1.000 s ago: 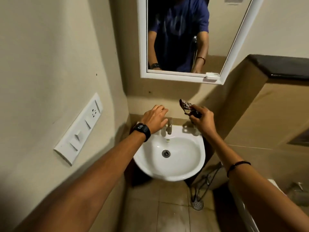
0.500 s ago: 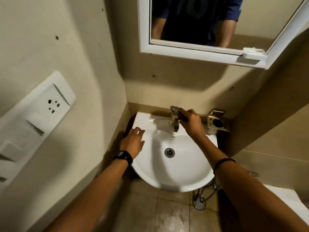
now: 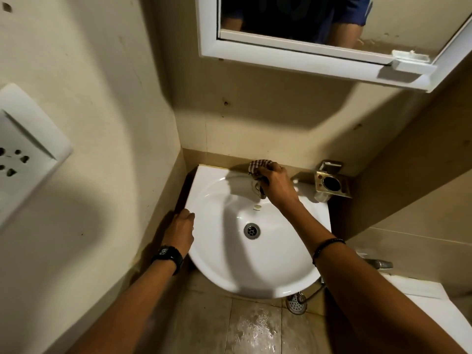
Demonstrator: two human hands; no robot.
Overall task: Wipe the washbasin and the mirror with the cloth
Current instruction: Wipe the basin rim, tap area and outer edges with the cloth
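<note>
**Hazards**
- Your right hand (image 3: pixel 275 185) works directly over the tap (image 3: pixel 258 189). A sweep across it could catch the cloth (image 3: pixel 259 166) on the spout or nudge the tap open and wet the ledge you are wiping.
- A metal wall holder (image 3: pixel 332 182) stands just to the outer side of your right hand. A wide stroke that way could strike it.
- The cloth is bunched up, so little of it meets the surface. In my judgement streaks and missed patches are likely unless you spread it out.
- The floor (image 3: pixel 255 328) below both hands shows a wet sheen, so leaning your weight forward risks a slip.
- A socket plate (image 3: pixel 25 149) sits on the wall well beyond your left hand (image 3: pixel 180 231). Keep a damp cloth away from it.
- The mirror (image 3: pixel 281 19) hangs above and ahead of your right hand, and its frame projects from the wall. Mind that frame when you reach up.

**Hands**
- Right hand: closed around the bunched checked cloth, which protrudes past your fingertips.
- Left hand: holds no cloth and is set against the rim on its own side. I cannot tell whether the fingers hook over the edge or merely rest there.

**Position of task items**
- The cloth is in your right hand, touching the back ledge of the washbasin (image 3: pixel 255 282), close to the wall.
- The bowl lies between your two hands, with the drain (image 3: pixel 251 230) below your right hand and inward of your left.
- Neither hand touches the mirror.
</note>
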